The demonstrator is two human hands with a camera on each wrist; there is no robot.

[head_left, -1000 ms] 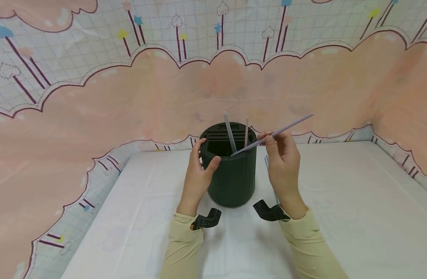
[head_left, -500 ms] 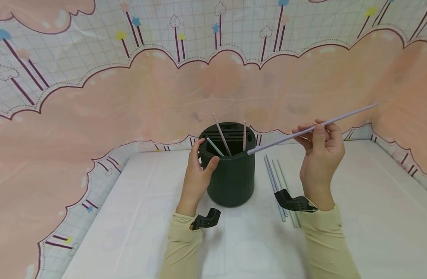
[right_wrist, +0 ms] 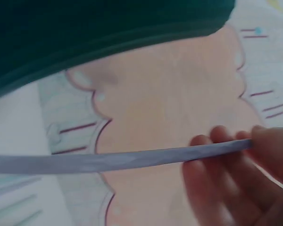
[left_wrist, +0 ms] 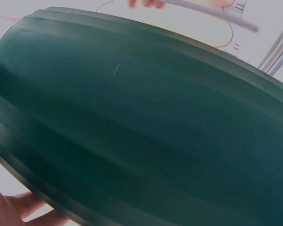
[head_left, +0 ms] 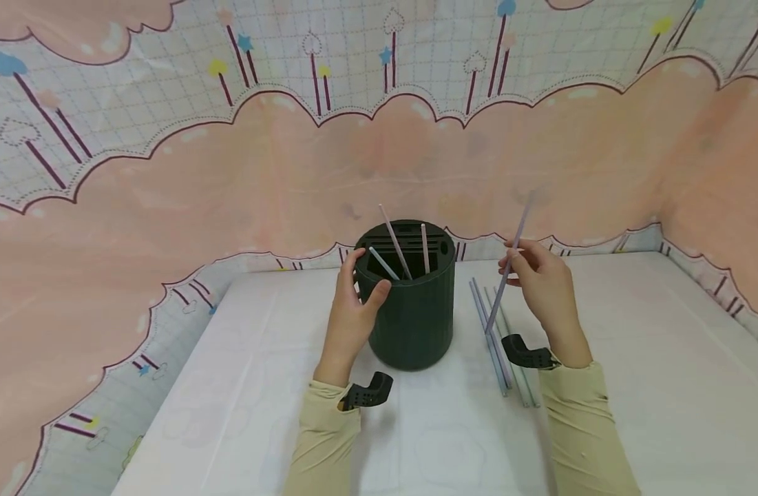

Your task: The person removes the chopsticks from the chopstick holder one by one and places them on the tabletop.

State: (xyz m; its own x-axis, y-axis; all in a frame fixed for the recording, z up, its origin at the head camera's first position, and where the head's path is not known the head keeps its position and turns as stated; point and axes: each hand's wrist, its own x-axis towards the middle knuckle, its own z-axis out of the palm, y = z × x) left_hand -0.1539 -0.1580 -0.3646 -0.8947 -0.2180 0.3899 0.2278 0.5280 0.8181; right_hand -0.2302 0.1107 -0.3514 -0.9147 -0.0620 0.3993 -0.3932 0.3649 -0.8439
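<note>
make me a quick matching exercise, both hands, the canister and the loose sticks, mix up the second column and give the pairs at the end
Column one
1. left hand
2. right hand
3. canister
4. loose sticks

Column two
a. dark green and upright
b. lying on the white table
c. holding the canister near its rim
d. pinching a lavender stick

Pairs: 1-c, 2-d, 3-a, 4-b

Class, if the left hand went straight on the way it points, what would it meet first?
Most likely the dark green container, which the left hand grips near its top; exact depth is unclear.
</note>
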